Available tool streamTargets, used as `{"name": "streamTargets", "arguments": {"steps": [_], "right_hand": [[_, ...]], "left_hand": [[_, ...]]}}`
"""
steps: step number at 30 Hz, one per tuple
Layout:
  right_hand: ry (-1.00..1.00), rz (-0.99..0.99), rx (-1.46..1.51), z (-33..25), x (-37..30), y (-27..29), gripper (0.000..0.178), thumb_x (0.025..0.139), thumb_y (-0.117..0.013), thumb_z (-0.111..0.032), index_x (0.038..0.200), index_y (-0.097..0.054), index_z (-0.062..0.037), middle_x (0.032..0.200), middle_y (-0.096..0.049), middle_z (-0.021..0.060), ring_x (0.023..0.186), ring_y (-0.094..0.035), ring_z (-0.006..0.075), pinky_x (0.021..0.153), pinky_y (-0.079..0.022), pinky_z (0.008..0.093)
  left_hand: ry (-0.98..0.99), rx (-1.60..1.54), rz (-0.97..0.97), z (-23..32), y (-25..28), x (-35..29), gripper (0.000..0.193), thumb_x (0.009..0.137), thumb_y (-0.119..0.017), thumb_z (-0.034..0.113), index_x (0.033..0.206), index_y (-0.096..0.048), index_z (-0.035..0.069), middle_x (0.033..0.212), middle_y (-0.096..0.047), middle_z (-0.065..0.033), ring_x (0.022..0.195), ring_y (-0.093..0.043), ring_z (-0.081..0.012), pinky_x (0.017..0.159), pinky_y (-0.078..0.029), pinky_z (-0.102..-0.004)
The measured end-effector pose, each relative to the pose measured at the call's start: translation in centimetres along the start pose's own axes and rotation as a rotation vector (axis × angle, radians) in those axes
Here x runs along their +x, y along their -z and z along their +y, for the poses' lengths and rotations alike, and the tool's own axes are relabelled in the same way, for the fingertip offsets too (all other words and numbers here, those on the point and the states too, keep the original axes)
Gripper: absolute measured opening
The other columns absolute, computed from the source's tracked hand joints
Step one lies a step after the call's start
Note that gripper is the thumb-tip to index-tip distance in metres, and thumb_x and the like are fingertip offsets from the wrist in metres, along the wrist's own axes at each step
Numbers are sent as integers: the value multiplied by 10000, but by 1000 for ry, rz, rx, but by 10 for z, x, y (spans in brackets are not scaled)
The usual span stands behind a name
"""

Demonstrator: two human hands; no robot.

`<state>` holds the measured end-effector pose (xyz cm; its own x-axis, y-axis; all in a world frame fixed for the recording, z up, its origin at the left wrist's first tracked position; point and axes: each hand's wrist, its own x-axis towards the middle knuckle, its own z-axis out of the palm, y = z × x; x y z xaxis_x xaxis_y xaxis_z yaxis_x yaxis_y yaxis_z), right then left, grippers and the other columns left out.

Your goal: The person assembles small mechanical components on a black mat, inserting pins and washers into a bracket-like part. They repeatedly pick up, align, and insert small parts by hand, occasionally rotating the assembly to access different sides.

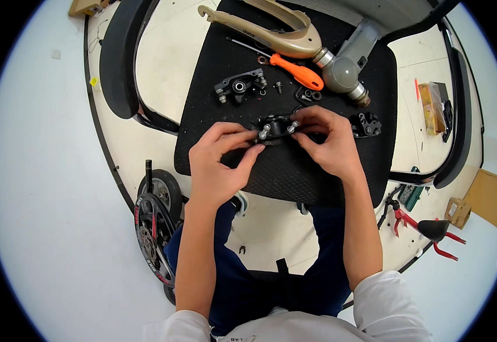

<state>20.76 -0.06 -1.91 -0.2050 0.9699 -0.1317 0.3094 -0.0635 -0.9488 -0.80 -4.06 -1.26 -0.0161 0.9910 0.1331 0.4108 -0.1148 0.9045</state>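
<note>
Black bracket (277, 127) between fingers (250, 158); pale shirt (294, 328) lettered.

The person wears a pale grey shirt (311, 328) with small dark print on its front, short loose sleeves (388, 302), navy trousers (231, 271) and whitish shoes (242, 203); left hand (223, 162) and right hand (332, 145) are bare.

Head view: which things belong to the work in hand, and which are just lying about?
Likely in the job:
black part with silver pins, held by left hand and right hand
upper-left black part
far-right black part
orange-handled screwdriver
small bolt

Seemingly lying about:
wheel
red metal frame
cardboard box
tan fork, perhaps
</note>
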Motion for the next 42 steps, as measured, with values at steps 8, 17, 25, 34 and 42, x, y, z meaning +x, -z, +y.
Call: {"name": "streamTargets", "arguments": {"steps": [8,17,25,34,42], "right_hand": [[-92,-96,122,3,-1,13,188,810,-708,107,985,-680,47,990,-709,82,885,-708,137,804,-578,257],[-155,-2,421,-1,1,28,240,807,-738,101,1039,-680,81,950,-729,125,880,-731,173,814,-593,266],[-233,-129,466,4,-1,27,255,795,-756,81,1040,-684,84,896,-728,128,833,-725,160,770,-586,261],[-278,-160,193,-9,3,15,232,785,-772,58,1003,-695,81,854,-720,108,803,-713,138,753,-577,244],[-238,-47,430,1,5,22,266,804,-757,62,1054,-668,88,889,-715,125,848,-729,188,786,-602,290]], "left_hand": [[-44,101,-24,-9,0,19,282,773,-725,-83,1040,-738,7,954,-670,-78,764,-702,-171,703,-555,-266],[64,51,0,-9,3,30,149,877,-731,57,984,-711,-44,881,-697,-66,723,-627,-118,665,-491,-224],[644,-267,-310,-12,10,38,248,960,-647,90,1085,-673,-123,909,-727,-144,767,-714,-174,648,-558,-257],[614,-327,-310,-18,12,30,243,944,-625,15,1138,-661,-127,942,-735,-164,810,-728,-187,731,-589,-279],[588,-290,-331,-16,14,29,225,926,-659,-2,1131,-681,-93,927,-738,-133,805,-713,-160,757,-582,-268]]}}
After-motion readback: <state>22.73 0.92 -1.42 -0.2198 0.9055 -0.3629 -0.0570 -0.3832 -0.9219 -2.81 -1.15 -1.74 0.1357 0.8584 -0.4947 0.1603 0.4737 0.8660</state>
